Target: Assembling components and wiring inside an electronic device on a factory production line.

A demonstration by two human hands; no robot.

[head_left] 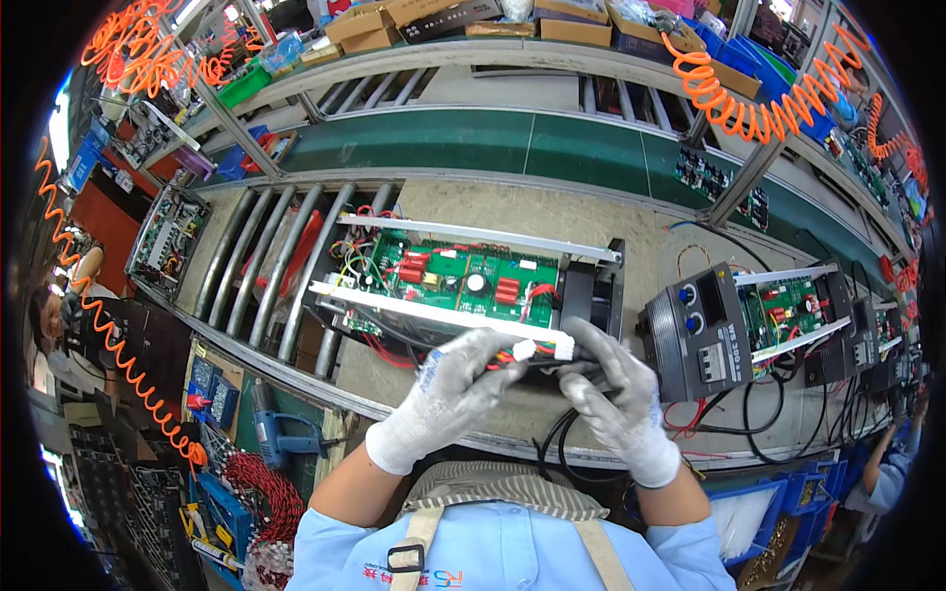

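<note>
My left hand (440,384), in a white-grey work glove, is closed around a bundle of thin coloured wires (501,359) that ends in a white plug connector (523,350). Beside it, a second white connector (564,347) with coloured wires sits at the fingertips of my gloved right hand (619,394), which are closed on it. Both hands are at the near side of an open machine chassis, whose green circuit board (453,286) carries red parts and lies between two pale metal rails (414,307). A black fan housing (591,291) stands at its right end.
At right stand units with black control panels (695,335) and loose black cables (754,419). Metal rollers (258,256) and another chassis (169,241) are at left. A blue heat gun (281,433) lies lower left. Orange coiled hoses (729,108) hang overhead. Another person's arm (882,463) shows far right.
</note>
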